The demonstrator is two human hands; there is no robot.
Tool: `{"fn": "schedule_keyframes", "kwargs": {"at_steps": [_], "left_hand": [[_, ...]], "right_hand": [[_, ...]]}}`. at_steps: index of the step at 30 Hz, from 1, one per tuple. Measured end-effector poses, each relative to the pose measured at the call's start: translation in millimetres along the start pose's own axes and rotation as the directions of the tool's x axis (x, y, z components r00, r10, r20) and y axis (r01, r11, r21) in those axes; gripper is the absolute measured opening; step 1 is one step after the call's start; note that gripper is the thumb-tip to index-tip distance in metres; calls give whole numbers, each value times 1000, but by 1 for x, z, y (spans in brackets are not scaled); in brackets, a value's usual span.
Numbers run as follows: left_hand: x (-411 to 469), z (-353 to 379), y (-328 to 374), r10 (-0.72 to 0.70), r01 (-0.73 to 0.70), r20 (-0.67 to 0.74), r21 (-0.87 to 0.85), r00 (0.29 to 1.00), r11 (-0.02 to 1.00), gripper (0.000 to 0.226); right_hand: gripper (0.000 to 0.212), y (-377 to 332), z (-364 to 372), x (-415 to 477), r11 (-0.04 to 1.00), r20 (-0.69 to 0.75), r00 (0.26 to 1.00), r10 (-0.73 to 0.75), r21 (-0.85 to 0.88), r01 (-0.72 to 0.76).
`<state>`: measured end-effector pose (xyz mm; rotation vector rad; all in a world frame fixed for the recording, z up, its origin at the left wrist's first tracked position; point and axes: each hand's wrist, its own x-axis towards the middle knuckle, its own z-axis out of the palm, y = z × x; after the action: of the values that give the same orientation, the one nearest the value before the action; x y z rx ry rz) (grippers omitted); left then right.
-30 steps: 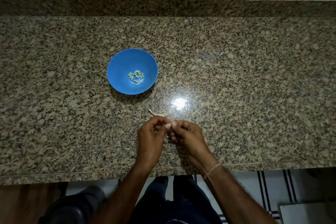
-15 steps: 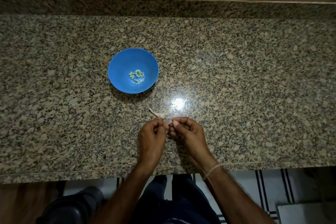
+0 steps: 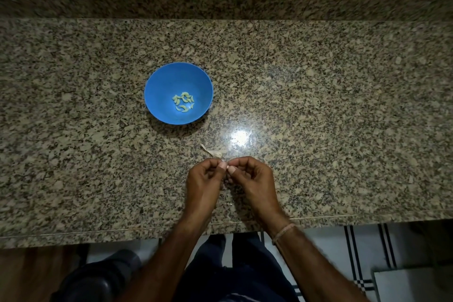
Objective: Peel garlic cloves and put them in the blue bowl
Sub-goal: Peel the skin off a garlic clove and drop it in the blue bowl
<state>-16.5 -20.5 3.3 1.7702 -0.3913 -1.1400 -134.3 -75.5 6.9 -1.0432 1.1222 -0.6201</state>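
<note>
Fingers (image 3: 222, 165) of left hand (image 3: 203, 179) and right hand (image 3: 255, 179) pinching one pale garlic clove (image 3: 227, 166), papery husk (image 3: 212, 152) nearby, round blue bowl (image 3: 157, 86) of peeled cloves (image 3: 184, 102), speckled granite table (image 3: 318, 105).

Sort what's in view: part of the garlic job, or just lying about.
Job: blue bowl; peeled cloves in it; clove pinched by left hand and right hand.
Lying about: papery garlic scrap on the counter; wrist thread.

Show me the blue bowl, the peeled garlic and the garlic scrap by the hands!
blue bowl (image 3: 159, 86): head view, bare inner wall.
peeled garlic (image 3: 176, 99): head view, the pile's leftmost clove.
garlic scrap (image 3: 215, 153): head view, its wider end.
</note>
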Motion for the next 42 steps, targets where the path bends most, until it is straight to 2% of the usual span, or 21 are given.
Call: {"fn": "schedule_keyframes", "kwargs": {"at_steps": [6, 12, 14, 17, 21, 23, 25, 28, 32, 34, 37, 40, 42], "left_hand": [[1, 2, -4, -1, 3, -34, 62, 999, 998, 18], [-4, 7, -5, 56, -35, -95, 209, 994, 977, 21], [-4, 8, -5, 139, -110, -66, 326, 988, 939, 18], [-7, 10, -5, 310, -274, 10, 490, 951, 827, 15], [-3, 13, -2, 351, -325, 48, 507, 935, 798, 13], [5, 11, -7, 291, -281, 56, 483, 955, 829, 16], [10, 9, -12, 200, -199, 41, 418, 979, 887, 16], [8, 5, -14, 141, -127, -14, 358, 990, 925, 12], [5, -3, -15, 155, -122, -76, 326, 985, 937, 12], [5, -3, -15, 177, -138, -86, 342, 980, 929, 12], [5, 0, -16, 187, -143, -107, 331, 976, 933, 15], [5, -2, -17, 226, -161, -152, 354, 962, 921, 24], [5, -6, -19, 255, -168, -192, 380, 948, 910, 26]], "right_hand": [[10, 0, 1, 1, 1000, -50, 999, -1, 13, 2], [10, 1, 3, 2, 999, -52, 999, -12, 37, 14], [9, 2, 4, 4, 998, -60, 998, 13, 62, -9], [9, 4, 6, 6, 985, -79, 990, 114, 140, -103], [13, 10, 7, 5, 964, 35, 984, 173, 198, -177], [17, 11, 7, 2, 972, 47, 984, 174, 155, -179], [20, 12, 8, 2, 973, -8, 980, 198, 122, -195], [17, 13, 4, 9, 979, -101, 975, 200, 72, -193], [12, 12, -14, 16, 987, -173, 984, 45, -143, -70], [19, 12, -20, 17, 960, -164, 986, -42, -280, -6], [23, 14, -22, 19, 933, -139, 987, -78, -358, 23], [20, 18, -22, 19, 823, -82, 964, -254, -541, 171], [17, 20, -17, 18, 706, 35, 938, -346, -648, 285]]}}
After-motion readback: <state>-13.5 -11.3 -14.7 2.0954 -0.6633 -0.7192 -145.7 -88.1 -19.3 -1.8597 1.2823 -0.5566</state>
